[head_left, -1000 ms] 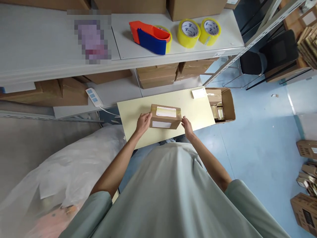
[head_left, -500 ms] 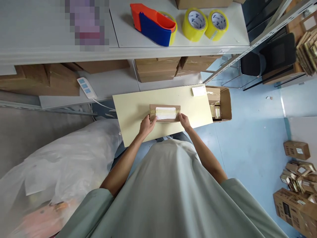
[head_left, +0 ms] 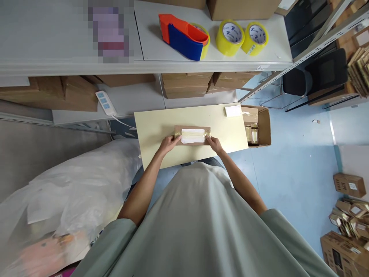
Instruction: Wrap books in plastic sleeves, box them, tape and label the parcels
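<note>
A small brown cardboard box (head_left: 192, 128) with a white label (head_left: 193, 136) and clear tape lies at the middle of a pale yellow board (head_left: 155, 150). My left hand (head_left: 168, 144) grips the box's left end, its thumb on top near the label. At the other end, my right hand (head_left: 215, 144) holds the right corner, thumb on the upper face. The fingers under or behind the box are partly hidden. A small white block-like item (head_left: 233, 111) rests at the board's far right corner.
On the shelf (head_left: 147, 67) ahead are a red-and-blue tape dispenser (head_left: 184, 38) and two yellow tape rolls (head_left: 230, 37). An open carton (head_left: 264, 127) with boxes stands right of the board. A large plastic bag (head_left: 86, 177) fills the left. Power strip (head_left: 105, 103) on the lower shelf.
The box has tilted slightly, showing its labelled face more squarely. My left hand has shifted a little left along its end. The whole view has moved slightly.
</note>
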Action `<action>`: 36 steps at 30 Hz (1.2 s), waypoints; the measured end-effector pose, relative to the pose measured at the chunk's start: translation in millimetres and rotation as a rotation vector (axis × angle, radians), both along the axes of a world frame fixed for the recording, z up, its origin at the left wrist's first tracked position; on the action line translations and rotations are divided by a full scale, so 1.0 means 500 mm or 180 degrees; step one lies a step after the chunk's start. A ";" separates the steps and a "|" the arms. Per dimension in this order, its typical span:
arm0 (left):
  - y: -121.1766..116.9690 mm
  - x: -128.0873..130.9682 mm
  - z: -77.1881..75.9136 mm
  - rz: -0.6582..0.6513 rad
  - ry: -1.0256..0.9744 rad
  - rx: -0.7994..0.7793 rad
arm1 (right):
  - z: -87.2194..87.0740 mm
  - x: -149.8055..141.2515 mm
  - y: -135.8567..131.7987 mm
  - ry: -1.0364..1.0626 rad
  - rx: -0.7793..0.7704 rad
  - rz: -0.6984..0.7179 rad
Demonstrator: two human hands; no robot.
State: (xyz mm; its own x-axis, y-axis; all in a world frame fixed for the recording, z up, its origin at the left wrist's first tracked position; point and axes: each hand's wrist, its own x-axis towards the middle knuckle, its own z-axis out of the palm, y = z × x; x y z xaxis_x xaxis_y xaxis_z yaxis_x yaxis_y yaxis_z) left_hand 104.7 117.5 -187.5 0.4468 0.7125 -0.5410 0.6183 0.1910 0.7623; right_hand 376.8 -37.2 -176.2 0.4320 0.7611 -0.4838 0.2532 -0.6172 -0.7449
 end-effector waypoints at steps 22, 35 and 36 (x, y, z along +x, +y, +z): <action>-0.172 0.229 -0.020 0.0984 0.0793 0.0433 | -0.055 0.331 -0.023 0.0695 0.0243 0.0553; -0.218 0.284 -0.016 0.1421 0.1242 0.0770 | -0.121 0.422 -0.049 0.1128 0.0106 0.0451; -0.210 0.294 -0.011 0.1417 0.1291 0.0952 | -0.126 0.442 -0.037 0.1037 0.0157 0.0338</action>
State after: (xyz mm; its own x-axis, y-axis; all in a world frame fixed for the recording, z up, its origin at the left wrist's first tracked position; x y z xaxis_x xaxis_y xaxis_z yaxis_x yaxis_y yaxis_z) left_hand 251.8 12.5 -192.7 -0.1215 0.9270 -0.3548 0.7780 0.3109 0.5460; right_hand 597.8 -55.9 -239.0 0.1779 0.8195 -0.5447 0.0579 -0.5613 -0.8256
